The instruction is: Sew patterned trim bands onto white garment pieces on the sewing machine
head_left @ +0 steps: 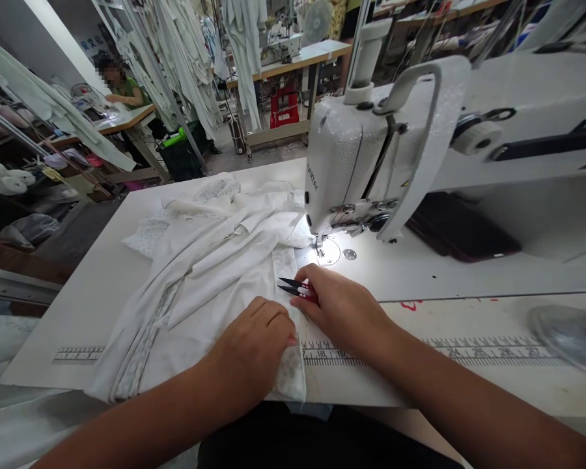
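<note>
Small red-handled thread snips (pixel 305 291) are held in my right hand (pixel 325 296), their dark blades apart and pointing left over the edge of the white fabric (pixel 234 273). My left hand (pixel 256 339) rests on that fabric with its fingers curled down; whether they pinch the cloth is hidden. The fabric lies in loose folds on the table, with a patterned strip along its right edge. Just beyond my right hand is the lit needle area (pixel 319 244) of the white sewing machine (pixel 342 156).
A dark flat object (pixel 463 228) lies under the machine arm. A printed ruler (pixel 473 352) runs along the table's front. Behind are hanging pale garments (pixel 176 58), a red stool (pixel 284 107) and a seated person (pixel 127 91) at another machine.
</note>
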A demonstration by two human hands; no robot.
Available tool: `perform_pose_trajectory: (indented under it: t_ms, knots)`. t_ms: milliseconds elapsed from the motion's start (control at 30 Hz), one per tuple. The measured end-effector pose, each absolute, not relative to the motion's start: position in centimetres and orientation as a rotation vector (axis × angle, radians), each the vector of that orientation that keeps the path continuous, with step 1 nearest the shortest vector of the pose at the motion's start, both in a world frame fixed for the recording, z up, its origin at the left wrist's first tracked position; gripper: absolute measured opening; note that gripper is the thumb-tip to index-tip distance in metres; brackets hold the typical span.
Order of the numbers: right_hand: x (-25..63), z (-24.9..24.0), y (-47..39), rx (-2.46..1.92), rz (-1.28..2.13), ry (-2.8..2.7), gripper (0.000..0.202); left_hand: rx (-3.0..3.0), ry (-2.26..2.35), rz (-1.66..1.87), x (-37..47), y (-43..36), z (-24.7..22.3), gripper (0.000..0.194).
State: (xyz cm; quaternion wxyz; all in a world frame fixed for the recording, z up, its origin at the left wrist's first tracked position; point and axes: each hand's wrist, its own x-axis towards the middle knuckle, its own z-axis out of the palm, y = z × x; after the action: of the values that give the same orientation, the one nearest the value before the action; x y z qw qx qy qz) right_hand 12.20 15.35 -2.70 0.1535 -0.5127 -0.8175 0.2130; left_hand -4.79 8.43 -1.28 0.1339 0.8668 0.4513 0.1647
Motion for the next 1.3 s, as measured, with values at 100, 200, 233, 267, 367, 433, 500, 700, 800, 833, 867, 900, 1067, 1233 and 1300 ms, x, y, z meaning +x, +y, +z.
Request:
perform_pose_trajectory:
  t_ms: [100, 200, 233, 267, 367, 433, 500, 700, 800, 833, 867, 900, 1067, 1233, 1300]
  knots:
    - [12.2, -2.5, 15.5, -1.466, 0.62, -2.343, 0.019, 2.462, 1.234, 0.6, -4.6, 8.3, -1.6, 0.019]
    - [12.9, -2.0, 15.3, -1.439, 0.641, -2.349, 0.021, 2.409, 1.282, 0.642, -4.6, 8.1, -1.9, 0.018]
    - [13.4, -1.8, 15.0, -1.426, 0.643, -2.35, 0.021, 2.379, 1.304, 0.65, -4.6, 8.1, -2.0, 0.017]
    - [13.9, -1.7, 14.6, -1.41, 0.638, -2.355, 0.019, 2.35, 1.317, 0.66, -4.7, 8.1, -2.0, 0.017]
    - [15.7, -1.7, 12.8, -1.284, 0.593, -2.422, 0.012, 2.284, 1.315, 0.692, -4.9, 8.0, -2.0, 0.017]
    - [16.7, -2.1, 11.4, -1.198, 0.558, -2.485, 0.013, 2.249, 1.31, 0.711, -5.0, 8.1, -2.0, 0.017]
    - [17.3, -2.6, 10.3, -1.164, 0.528, -2.521, 0.014, 2.22, 1.31, 0.722, -5.0, 8.1, -2.0, 0.016]
    - [16.8, -3.4, 9.2, -1.18, 0.487, -2.525, 0.015, 2.201, 1.309, 0.715, -5.0, 8.0, -2.0, 0.015]
    - [16.3, -3.3, 9.5, -1.202, 0.481, -2.558, 0.016, 2.193, 1.306, 0.721, -5.1, 7.9, -2.0, 0.016]
    - [16.1, -3.2, 9.5, -1.208, 0.483, -2.566, 0.017, 2.195, 1.305, 0.722, -5.1, 7.9, -1.9, 0.015]
    - [15.9, -3.2, 9.6, -1.214, 0.484, -2.571, 0.017, 2.198, 1.302, 0.723, -5.1, 7.9, -2.0, 0.015]
    - [15.8, -3.2, 9.6, -1.222, 0.486, -2.574, 0.018, 2.201, 1.299, 0.725, -5.1, 7.9, -2.0, 0.015]
    - [15.8, -3.2, 9.8, -1.24, 0.479, -2.581, 0.022, 2.242, 1.274, 0.731, -5.0, 7.9, -1.8, 0.016]
    - [16.7, -3.0, 9.3, -1.101, 0.558, -2.537, 0.013, 2.401, 1.524, 0.613, -6.8, 9.1, -1.0, 0.019]
    - [16.7, -2.9, 8.8, -0.976, 0.603, -2.566, 0.02, 2.445, 1.697, 0.577, -7.4, 9.9, -0.8, 0.023]
